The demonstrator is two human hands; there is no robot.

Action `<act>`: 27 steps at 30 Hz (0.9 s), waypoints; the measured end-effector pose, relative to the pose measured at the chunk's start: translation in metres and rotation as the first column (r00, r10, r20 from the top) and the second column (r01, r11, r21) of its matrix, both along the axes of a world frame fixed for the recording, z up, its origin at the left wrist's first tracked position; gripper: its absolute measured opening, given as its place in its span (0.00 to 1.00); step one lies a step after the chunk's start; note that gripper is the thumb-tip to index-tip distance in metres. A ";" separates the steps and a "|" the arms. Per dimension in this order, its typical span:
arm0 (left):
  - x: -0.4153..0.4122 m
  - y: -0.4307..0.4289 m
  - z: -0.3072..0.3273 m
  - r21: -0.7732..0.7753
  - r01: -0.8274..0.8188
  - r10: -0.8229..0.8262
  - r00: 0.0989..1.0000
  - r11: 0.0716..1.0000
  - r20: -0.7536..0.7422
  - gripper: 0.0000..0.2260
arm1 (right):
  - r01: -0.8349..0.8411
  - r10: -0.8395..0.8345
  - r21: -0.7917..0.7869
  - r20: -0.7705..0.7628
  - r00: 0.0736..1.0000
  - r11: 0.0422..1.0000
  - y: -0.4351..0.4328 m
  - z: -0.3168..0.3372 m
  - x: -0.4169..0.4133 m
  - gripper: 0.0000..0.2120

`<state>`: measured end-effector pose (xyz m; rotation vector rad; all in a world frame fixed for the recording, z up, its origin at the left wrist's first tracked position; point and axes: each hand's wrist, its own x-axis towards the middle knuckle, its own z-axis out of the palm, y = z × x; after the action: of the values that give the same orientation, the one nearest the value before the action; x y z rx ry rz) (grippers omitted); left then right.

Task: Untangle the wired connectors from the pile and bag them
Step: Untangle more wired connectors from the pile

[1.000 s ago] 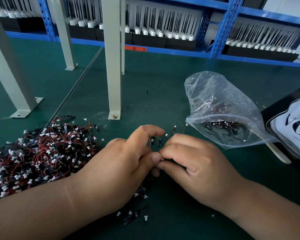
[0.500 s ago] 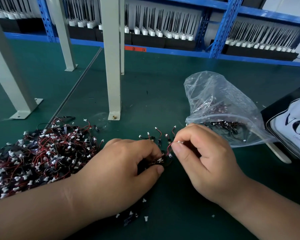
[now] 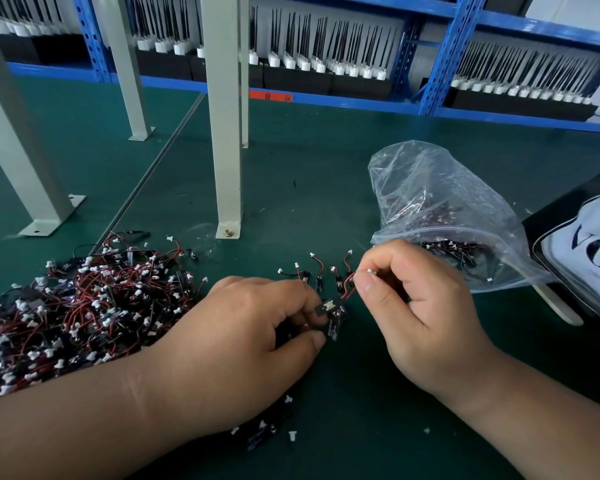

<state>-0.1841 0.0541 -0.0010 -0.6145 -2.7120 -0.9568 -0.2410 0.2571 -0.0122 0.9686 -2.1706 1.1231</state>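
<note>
Dark green mat [image 3: 326, 161] over the whole bench, split by a thin straight seam [image 3: 143, 178] slanting away from the near left. Bolted upright onto it, pale grey steel posts [image 3: 222, 116], with a brass bolt [image 3: 228, 232] at the foot of the nearest. Behind, a blue metal rack [image 3: 448, 53] with an orange label [image 3: 270, 96] on its lower rail, packed with black trays [image 3: 520, 105] of thin black rods in white caps. Pale wall [image 3: 575, 8] at the upper right. Soft, even light throughout.

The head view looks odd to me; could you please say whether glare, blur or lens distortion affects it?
In the head view, wide-angle distortion tilts the grey posts and bows the blue shelf rail; the plastic bag carries soft glare; lighting is even, with faint shadows under the left hand and right hand; the connector pile looks sharp.
</note>
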 end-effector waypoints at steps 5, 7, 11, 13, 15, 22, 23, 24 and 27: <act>0.000 -0.001 -0.001 0.001 0.018 -0.018 1.000 1.000 -0.011 0.07 | 0.021 -0.021 0.003 -0.028 0.999 1.000 -0.001 0.000 0.000 0.08; -0.001 -0.003 -0.003 0.037 0.035 -0.035 0.999 0.999 -0.018 0.13 | 0.026 -0.024 0.020 -0.057 0.998 0.999 -0.002 0.001 0.000 0.08; -0.005 -0.003 -0.005 0.039 0.032 -0.031 0.999 0.999 -0.034 0.14 | -0.013 0.019 0.061 -0.100 0.995 0.998 -0.002 0.000 0.001 0.06; -0.006 -0.003 -0.005 0.015 0.027 -0.026 0.999 1.000 -0.039 0.11 | -0.028 0.035 0.060 -0.110 0.993 0.998 -0.002 0.000 0.003 0.04; -0.006 -0.003 -0.005 0.005 0.031 -0.031 0.999 0.999 -0.029 0.11 | -0.018 0.021 0.029 -0.124 0.992 0.999 -0.001 0.001 0.004 0.03; -0.005 -0.003 -0.006 0.037 -0.009 0.008 1.000 0.999 0.025 0.13 | 0.008 -0.008 -0.161 -0.001 1.000 0.987 0.003 0.005 0.004 0.08; -0.005 -0.003 -0.006 0.047 -0.013 0.011 1.000 0.999 0.028 0.13 | 0.019 -0.016 -0.174 0.019 1.000 0.985 0.003 0.005 0.003 0.08; -0.004 -0.003 -0.005 0.047 -0.012 0.011 1.000 0.999 0.026 0.13 | 0.032 -0.024 -0.188 0.045 0.999 0.982 0.003 0.006 0.002 0.08; -0.004 -0.003 -0.004 0.027 0.012 -0.012 1.000 1.000 0.008 0.12 | 0.110 -0.077 -0.224 0.150 0.986 0.968 0.004 0.007 -0.002 0.07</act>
<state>-0.1880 0.0511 -0.0049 -0.6237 -2.7013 -0.9988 -0.2432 0.2608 -0.0056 0.6956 -2.1089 1.3986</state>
